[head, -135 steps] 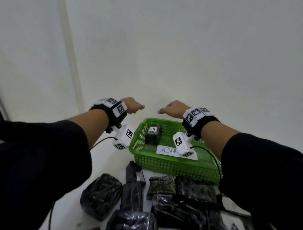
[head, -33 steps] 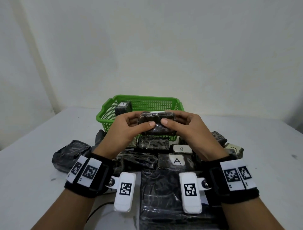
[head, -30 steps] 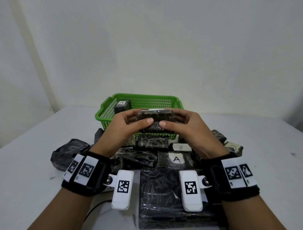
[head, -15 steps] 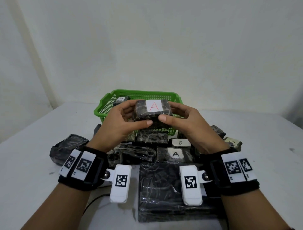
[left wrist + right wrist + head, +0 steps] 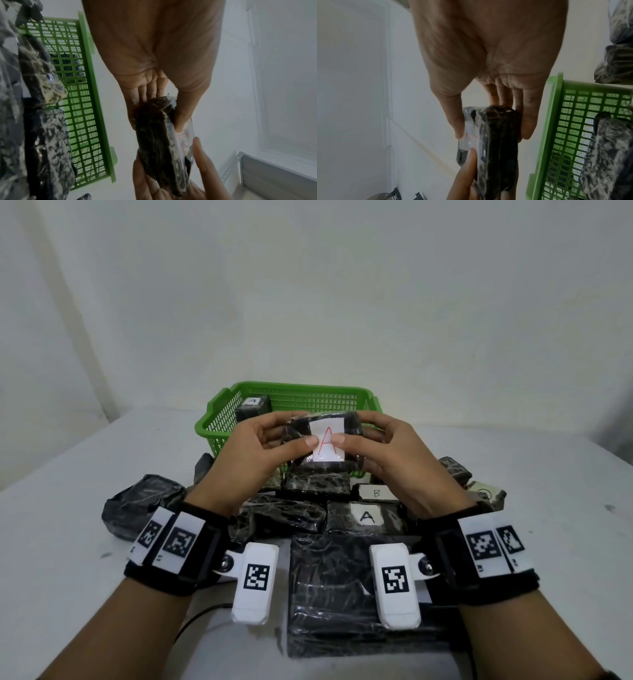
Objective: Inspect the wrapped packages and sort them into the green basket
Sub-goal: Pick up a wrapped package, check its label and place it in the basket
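Both hands hold one small black wrapped package (image 5: 349, 426) in the air, just in front of the green basket (image 5: 219, 422). Its white label with a red letter A (image 5: 327, 441) faces me. My left hand (image 5: 270, 446) pinches its left end, thumb on the label's edge and fingers behind. My right hand (image 5: 380, 446) pinches the right end the same way. The left wrist view has the package (image 5: 157, 135) edge-on between thumb and fingers; the right wrist view shows the package (image 5: 498, 148) likewise. One wrapped package marked A (image 5: 253, 407) lies inside the basket at its left.
Several black wrapped packages lie on the white table (image 5: 68, 474) below my hands, among them one labelled A (image 5: 366, 517), one labelled B (image 5: 376, 493) and a large flat one (image 5: 329, 594) nearest me. A rounded package (image 5: 144, 508) lies at the left. A wall stands behind the basket.
Both hands picked a package up from the pile and turned it over. Its red A label, on top half a second ago, now tilts toward me.
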